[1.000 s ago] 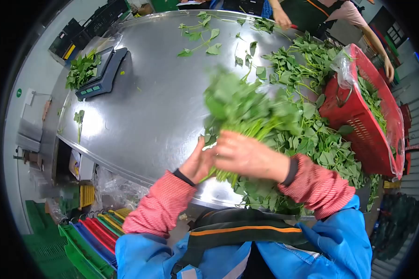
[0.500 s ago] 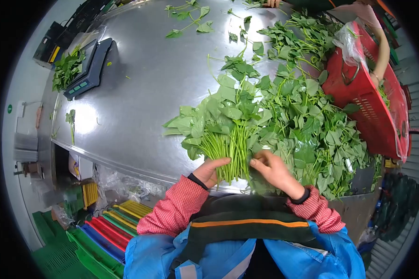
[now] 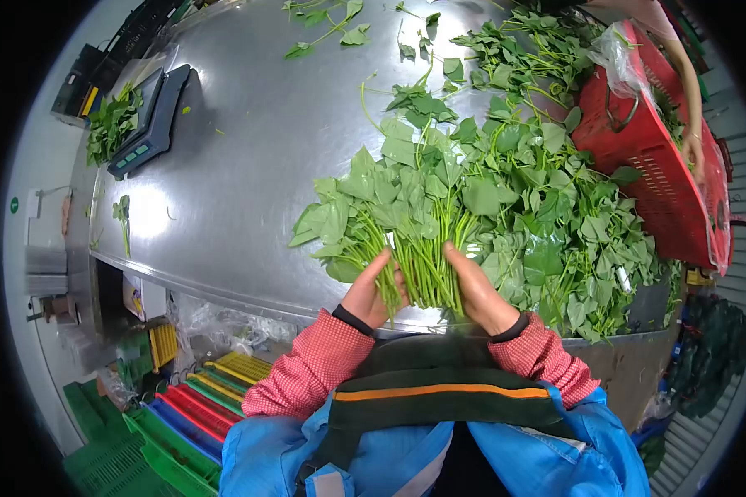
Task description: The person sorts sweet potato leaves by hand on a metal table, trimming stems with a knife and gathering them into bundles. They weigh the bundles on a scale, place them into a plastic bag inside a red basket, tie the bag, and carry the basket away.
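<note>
The left hand (image 3: pixel 373 291) is closing around the stem end of a bunch of leafy greens (image 3: pixel 402 203) from the left. Its fingers are curling over the stems (image 3: pixel 427 273) and its thumb is pressing against them. The right hand (image 3: pixel 479 291) is clasping the same stems from the right, with the palm lying along the bundle and the fingers wrapping behind it. How far those fingers are closing cannot be told. Both hands are gripping the bunch between them, and neither is spread open.

The bunch is lying on the steel table (image 3: pixel 249 157) at the near edge, just in front of the person. Its cut stems are pointing toward the person and its leaves are fanning out away from them. Its right side is touching a larger heap of loose greens (image 3: pixel 568 232) that is spreading across the right part of the table.

A red plastic basket (image 3: pixel 638 166) lined with clear film is standing against the far side of that heap. A co-worker's hand (image 3: pixel 693 151) is resting at the basket's rim.

An electronic scale (image 3: pixel 159 112) is sitting at the far left of the table, well apart from the bunch, with a small clump of leaves (image 3: pixel 108 126) lying just beside it. Loose sprigs (image 3: pixel 327 25) are lying at the far edge. Coloured crates (image 3: pixel 182 406) are standing stacked on edge below the table, to the person's left.
</note>
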`<state>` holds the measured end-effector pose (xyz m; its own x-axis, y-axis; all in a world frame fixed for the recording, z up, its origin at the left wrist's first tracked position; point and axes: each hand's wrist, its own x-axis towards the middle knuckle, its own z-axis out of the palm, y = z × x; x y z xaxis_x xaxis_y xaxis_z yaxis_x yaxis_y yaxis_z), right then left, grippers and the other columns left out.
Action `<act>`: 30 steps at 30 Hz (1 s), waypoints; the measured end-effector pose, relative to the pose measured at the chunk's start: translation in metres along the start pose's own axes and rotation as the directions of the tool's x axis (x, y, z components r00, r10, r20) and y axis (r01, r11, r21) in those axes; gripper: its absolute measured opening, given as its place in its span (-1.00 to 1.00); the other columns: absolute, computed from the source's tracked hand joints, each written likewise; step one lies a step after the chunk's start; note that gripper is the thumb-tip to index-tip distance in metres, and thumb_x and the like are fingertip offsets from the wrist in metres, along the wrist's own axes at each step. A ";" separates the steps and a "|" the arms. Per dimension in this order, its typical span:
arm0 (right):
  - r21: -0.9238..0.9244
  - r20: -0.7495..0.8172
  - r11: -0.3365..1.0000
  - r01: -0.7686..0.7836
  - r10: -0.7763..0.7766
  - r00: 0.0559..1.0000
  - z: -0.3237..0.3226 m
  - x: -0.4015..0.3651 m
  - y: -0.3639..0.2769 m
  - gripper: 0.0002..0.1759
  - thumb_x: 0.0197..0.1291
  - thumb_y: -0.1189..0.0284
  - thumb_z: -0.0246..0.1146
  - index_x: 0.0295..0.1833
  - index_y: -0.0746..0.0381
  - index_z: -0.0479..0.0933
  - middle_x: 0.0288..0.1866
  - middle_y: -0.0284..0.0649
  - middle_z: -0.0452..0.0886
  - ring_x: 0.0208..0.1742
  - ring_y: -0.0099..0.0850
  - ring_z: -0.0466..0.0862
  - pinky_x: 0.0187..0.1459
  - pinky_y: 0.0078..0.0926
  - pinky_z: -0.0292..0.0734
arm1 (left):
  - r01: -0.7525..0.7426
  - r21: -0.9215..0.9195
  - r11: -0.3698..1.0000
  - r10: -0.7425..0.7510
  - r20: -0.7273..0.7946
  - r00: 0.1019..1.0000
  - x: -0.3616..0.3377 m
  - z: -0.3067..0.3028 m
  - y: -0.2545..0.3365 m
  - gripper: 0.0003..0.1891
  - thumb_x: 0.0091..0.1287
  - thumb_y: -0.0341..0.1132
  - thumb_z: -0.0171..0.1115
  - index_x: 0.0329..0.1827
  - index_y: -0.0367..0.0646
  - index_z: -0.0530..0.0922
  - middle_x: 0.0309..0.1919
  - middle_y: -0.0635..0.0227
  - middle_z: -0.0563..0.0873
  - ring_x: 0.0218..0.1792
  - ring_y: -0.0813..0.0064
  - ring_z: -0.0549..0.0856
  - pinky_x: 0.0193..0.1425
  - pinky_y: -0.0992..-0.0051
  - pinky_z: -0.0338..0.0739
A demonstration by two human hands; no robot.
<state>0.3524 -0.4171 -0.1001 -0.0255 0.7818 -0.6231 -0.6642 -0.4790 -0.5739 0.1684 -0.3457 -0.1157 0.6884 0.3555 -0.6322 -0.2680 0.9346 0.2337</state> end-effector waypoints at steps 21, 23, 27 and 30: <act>-0.956 0.289 -0.206 0.210 -0.523 0.802 0.030 -0.004 -0.036 -0.67 0.08 0.19 0.37 -0.32 0.24 0.51 -0.52 -0.11 0.61 -0.45 -0.11 0.66 -0.47 -0.21 0.51 | 0.145 -0.116 0.983 -0.139 0.064 0.988 0.007 0.004 -0.021 -0.56 0.29 -0.34 0.07 0.25 -0.19 0.43 0.13 0.15 0.62 0.19 0.15 0.60 0.37 0.03 0.40; -0.973 0.221 -0.062 0.223 -0.543 0.810 0.021 0.006 -0.028 -0.71 0.07 0.25 0.36 -0.31 0.24 0.50 -0.53 -0.12 0.60 -0.48 -0.10 0.65 -0.48 -0.22 0.50 | 0.128 -0.108 0.986 -0.116 0.116 0.987 0.002 0.011 -0.018 -0.51 0.28 -0.31 0.05 0.30 -0.23 0.38 0.18 0.08 0.57 0.24 0.09 0.55 0.41 0.02 0.35; -0.653 -0.138 0.726 0.215 -0.393 0.909 -0.005 0.005 -0.032 -0.74 0.21 0.30 0.28 -0.33 0.29 0.47 -0.63 -0.15 0.54 -0.59 -0.23 0.63 -0.50 -0.29 0.46 | 0.161 -0.182 0.970 -0.106 0.282 0.954 0.006 0.009 -0.021 -0.47 0.30 -0.30 -0.02 0.36 -0.23 0.32 0.20 0.08 0.55 0.29 0.03 0.49 0.37 0.01 0.38; -0.836 -0.132 0.538 0.108 -0.387 0.912 -0.022 0.009 -0.022 -0.72 0.25 0.26 0.26 -0.33 0.28 0.48 -0.63 -0.14 0.56 -0.59 -0.28 0.64 -0.53 -0.31 0.45 | 0.190 -0.196 0.962 -0.133 0.272 0.953 0.008 0.008 -0.023 -0.43 0.29 -0.29 -0.03 0.39 -0.24 0.28 0.24 0.03 0.51 0.30 -0.02 0.48 0.39 0.01 0.36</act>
<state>0.3826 -0.4081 -0.1050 0.3323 0.8464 -0.4161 0.2640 -0.5070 -0.8205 0.1853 -0.3644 -0.1205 0.8749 0.2173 -0.4328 -0.2596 0.9649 -0.0404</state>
